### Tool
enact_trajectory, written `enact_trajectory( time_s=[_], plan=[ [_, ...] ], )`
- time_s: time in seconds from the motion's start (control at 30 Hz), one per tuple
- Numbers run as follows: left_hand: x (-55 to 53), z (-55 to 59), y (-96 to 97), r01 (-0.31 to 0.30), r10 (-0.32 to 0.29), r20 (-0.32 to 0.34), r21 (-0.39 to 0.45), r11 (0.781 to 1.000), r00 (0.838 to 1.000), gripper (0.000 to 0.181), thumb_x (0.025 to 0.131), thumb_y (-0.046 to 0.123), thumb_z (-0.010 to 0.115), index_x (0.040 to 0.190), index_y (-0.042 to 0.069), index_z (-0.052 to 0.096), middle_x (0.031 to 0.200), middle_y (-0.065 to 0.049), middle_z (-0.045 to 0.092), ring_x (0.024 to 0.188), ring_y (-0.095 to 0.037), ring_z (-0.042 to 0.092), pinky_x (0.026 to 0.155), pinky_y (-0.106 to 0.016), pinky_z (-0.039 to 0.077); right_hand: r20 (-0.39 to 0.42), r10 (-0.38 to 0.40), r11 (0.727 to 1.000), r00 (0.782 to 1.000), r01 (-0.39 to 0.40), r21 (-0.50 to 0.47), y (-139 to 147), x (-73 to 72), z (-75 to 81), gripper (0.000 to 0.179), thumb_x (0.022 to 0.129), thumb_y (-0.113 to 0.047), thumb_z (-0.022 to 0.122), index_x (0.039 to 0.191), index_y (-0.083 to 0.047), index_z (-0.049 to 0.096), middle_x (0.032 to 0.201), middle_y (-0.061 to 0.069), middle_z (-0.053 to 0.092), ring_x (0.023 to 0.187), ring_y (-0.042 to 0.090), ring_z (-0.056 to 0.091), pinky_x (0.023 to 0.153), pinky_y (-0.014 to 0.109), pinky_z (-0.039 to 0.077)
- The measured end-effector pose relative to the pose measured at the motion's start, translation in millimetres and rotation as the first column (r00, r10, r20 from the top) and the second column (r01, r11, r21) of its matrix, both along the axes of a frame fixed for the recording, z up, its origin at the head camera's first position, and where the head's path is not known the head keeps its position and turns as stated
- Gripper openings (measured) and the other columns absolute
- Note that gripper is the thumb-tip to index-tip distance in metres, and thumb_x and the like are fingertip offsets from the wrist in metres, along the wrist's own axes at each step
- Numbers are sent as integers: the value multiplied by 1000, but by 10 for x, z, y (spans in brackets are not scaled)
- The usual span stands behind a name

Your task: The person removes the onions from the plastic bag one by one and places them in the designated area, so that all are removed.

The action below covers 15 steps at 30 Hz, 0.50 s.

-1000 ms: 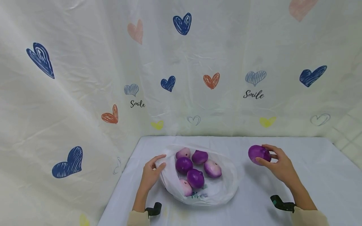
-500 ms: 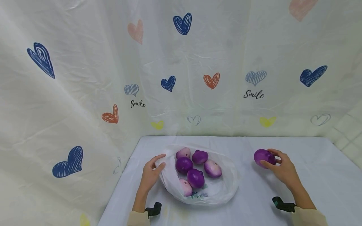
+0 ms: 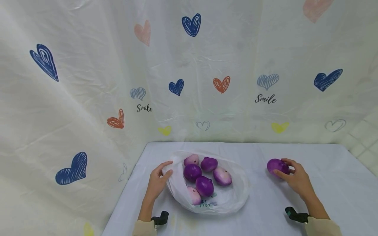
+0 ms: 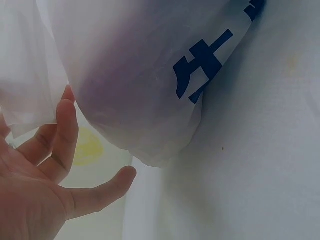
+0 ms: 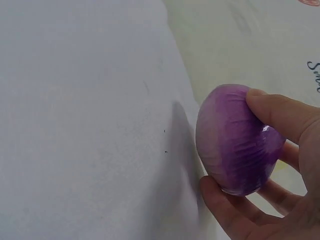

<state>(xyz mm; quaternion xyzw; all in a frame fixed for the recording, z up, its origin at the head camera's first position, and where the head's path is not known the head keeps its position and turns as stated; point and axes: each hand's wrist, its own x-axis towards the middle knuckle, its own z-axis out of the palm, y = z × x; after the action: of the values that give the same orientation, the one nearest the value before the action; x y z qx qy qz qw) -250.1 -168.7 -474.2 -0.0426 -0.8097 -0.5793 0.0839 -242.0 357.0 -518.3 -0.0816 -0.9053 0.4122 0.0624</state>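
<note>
My right hand (image 3: 296, 177) grips a purple onion (image 3: 277, 166) close over the table, to the right of the bag. In the right wrist view, thumb and fingers wrap the onion (image 5: 235, 142), whose skin shades from pale to deep purple. A white plastic bag (image 3: 240, 193) lies with its mouth spread wide, several purple and pinkish onions (image 3: 204, 186) inside. At the bag's left rim rests my left hand (image 3: 157, 182), its fingers extended and thumb held apart. The left wrist view shows those fingertips (image 4: 67, 95) touching the thin bag (image 4: 140, 100), which has blue print.
A white cloth covers the table (image 3: 254, 223). Behind and to the left hangs a pale curtain (image 3: 242, 59) printed with hearts and "Smile". Dark straps with camera mounts (image 3: 296, 215) sit on both wrists.
My right hand has carried the onion a little to the right and lower toward the table, slowing lately. The left hand and the bag have stayed in place.
</note>
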Motion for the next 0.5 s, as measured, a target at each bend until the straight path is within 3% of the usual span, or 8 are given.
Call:
enact_trajectory(
  time_s=[0.23,0.5],
  plan=[
    [-4,-3,-7,4,-4,-1,4,1000,1000,36,96,9,68,132,15,69,105,-17,62,73,-17,45,54,-21,35,26,17,1000,1000,-17,24,28,-38,-75,89,96,-55,64,157,1,28,153,37,30,130,59,40,96,72,44],
    [-17,-24,-8,0,0,4,4,1000,1000,36,97,9,68,132,16,69,112,-16,65,75,-17,48,56,-21,37,69,56,997,996,-59,39,29,-35,-55,94,96,-55,63,160,0,21,153,40,24,131,63,36,96,74,43]
  ],
)
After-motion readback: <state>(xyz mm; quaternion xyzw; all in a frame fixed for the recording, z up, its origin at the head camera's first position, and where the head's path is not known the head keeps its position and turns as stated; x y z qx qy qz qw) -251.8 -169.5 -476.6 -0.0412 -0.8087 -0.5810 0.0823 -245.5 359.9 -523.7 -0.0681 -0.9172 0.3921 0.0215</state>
